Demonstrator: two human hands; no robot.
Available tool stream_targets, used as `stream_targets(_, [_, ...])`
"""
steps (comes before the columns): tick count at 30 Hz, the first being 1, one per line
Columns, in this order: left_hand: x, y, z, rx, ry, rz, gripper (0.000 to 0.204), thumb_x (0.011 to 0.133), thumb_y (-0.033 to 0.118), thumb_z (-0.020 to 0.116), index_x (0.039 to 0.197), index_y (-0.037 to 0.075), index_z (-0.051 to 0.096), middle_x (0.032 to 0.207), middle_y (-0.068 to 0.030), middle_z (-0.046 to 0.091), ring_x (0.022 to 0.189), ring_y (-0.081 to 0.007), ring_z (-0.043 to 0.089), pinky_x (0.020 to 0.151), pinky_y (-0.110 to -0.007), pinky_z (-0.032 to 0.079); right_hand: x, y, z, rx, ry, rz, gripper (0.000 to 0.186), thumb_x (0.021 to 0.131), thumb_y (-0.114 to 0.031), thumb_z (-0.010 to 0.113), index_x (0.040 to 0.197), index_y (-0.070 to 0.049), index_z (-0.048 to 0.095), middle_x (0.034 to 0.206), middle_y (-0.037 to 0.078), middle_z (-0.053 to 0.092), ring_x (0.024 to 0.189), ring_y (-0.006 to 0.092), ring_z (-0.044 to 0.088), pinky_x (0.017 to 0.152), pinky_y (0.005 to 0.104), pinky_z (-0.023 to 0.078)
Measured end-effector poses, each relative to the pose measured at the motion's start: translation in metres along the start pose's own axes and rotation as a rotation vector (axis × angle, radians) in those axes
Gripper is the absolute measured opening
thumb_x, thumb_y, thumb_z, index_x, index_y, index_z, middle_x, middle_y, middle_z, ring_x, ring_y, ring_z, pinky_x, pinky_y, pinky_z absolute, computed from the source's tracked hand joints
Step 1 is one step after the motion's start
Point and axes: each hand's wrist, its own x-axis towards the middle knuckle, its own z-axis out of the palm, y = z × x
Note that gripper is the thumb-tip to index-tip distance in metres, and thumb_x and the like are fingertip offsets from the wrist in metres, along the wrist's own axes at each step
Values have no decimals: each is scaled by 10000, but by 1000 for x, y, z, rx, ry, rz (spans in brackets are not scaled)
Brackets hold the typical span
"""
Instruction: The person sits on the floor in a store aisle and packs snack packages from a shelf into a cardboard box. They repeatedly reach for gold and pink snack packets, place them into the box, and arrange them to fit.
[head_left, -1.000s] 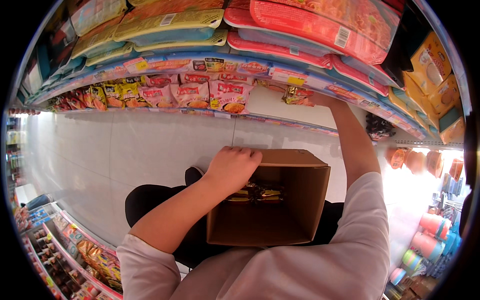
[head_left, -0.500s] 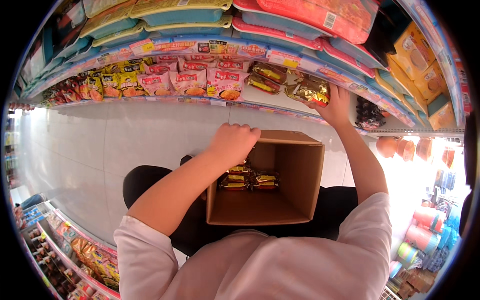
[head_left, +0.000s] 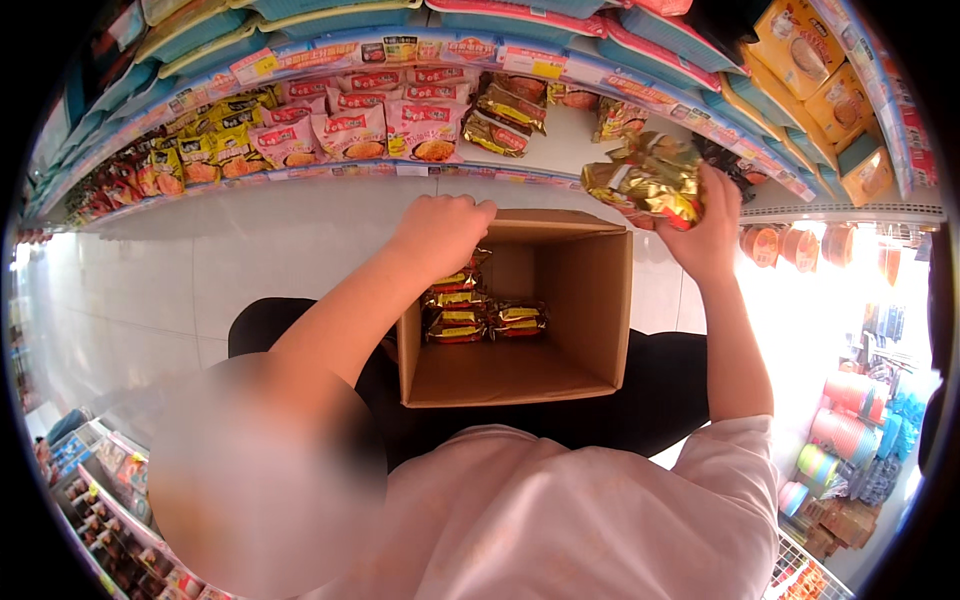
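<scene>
A cardboard box (head_left: pixel 510 385) rests in front of me between my legs, its opening facing up at me. My left hand (head_left: pixel 445 232) is closed over its upper left rim. Several gold instant noodle packets (head_left: pixel 457 322) lie inside, along the left wall and toward the middle. Up to the right, my right hand (head_left: pixel 708 222) grips a bunch of shiny gold noodle packets (head_left: pixel 648 182), held off the front edge of the shelf (head_left: pixel 555 150). How many it holds I cannot tell. More gold and brown packets (head_left: pixel 505 118) stand on that shelf to the left.
Pink noodle packets (head_left: pixel 425 127) and yellow ones (head_left: pixel 230 148) fill the shelf's left part. Trays with red lids (head_left: pixel 520 18) sit on the shelf above. Orange packages (head_left: pixel 840 100) stand at the right. Another stocked shelf (head_left: pixel 110 520) is at lower left.
My right hand has pulled the gold packets off the shelf, outward and toward me. Other packets now show behind where they were. My left hand stays on the box rim; the view has shifted.
</scene>
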Motion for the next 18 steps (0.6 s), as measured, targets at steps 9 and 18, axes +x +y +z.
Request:
stream_targets(9, [-3,1,-6,-49,19,-3,183,996,234,700,1086,86,641,983,-125,746,945,-368,745,792,-507,598,-39,-38,-64,638,-95,172,838,788,-152,882,1520,-30,492,1386,145,636,1236,315,647,1043,432,557])
stream_targets(18, [-1,-2,-4,-63,15,22,178,980,216,712,1062,74,640,962,-136,745,925,-389,743,772,-516,594,-21,-136,-10,457,-751,-359,1053,704,-379,960,1595,-117,464,1302,157,587,1224,380,572,1062,502,473])
